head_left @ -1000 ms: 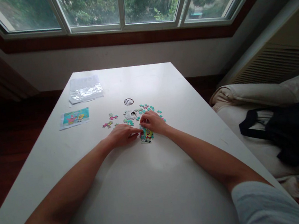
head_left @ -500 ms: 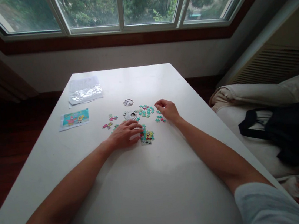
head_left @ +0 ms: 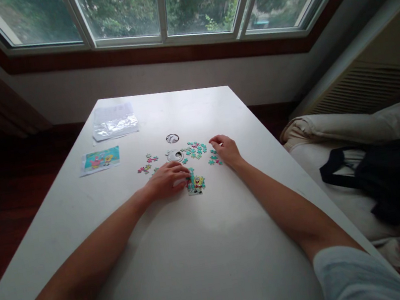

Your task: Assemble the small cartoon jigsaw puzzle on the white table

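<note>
A partly joined jigsaw puzzle (head_left: 198, 184) with a yellow cartoon figure lies flat on the white table. My left hand (head_left: 169, 178) rests against its left side, fingers spread and slightly bent, the fingertips covering part of that edge. Loose teal puzzle pieces (head_left: 195, 150) form a cluster beyond the puzzle. To the right of that cluster is my right hand (head_left: 224, 148), its thumb and fingers drawn together; whatever is between them is too small to make out. A few teal and pink pieces (head_left: 215, 158) lie just below its fingers.
More pink and green pieces (head_left: 145, 169) lie left of a round metal tin (head_left: 175, 156). Its apparent round lid (head_left: 172, 138) sits behind. A printed reference picture (head_left: 100, 160) and a clear plastic bag (head_left: 115, 122) over papers occupy the left. A dark bag (head_left: 395, 176) rests on the sofa.
The joined puzzle has shifted very slightly left along with my left fingers. My right hand has edged a little to the right, away from the loose cluster.
</note>
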A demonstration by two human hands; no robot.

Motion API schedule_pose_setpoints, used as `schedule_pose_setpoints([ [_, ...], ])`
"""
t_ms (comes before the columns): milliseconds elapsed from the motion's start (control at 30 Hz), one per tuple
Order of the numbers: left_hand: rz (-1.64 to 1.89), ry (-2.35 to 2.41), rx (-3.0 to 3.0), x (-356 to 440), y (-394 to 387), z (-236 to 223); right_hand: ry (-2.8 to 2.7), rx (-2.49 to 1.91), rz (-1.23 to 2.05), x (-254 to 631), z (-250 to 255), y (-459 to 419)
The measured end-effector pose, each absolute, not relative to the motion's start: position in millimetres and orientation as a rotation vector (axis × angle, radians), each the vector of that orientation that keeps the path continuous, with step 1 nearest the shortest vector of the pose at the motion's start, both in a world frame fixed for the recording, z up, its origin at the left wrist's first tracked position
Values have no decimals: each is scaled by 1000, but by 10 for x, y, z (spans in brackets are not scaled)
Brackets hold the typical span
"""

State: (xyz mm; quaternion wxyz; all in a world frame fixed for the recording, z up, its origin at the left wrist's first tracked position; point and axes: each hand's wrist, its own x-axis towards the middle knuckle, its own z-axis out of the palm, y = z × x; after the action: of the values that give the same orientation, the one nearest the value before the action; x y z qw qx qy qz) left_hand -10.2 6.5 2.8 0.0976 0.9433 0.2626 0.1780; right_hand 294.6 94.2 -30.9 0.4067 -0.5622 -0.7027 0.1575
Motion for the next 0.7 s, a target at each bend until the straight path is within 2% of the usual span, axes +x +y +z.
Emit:
schedule_pose_setpoints([
  [333,622,873,2816,-44,39,-45,-2498,-1328,153,2629,-356,736],
  [700,725,1353,2678,-134,139,-110,-2443,-1198,159,2604,-295,714],
])
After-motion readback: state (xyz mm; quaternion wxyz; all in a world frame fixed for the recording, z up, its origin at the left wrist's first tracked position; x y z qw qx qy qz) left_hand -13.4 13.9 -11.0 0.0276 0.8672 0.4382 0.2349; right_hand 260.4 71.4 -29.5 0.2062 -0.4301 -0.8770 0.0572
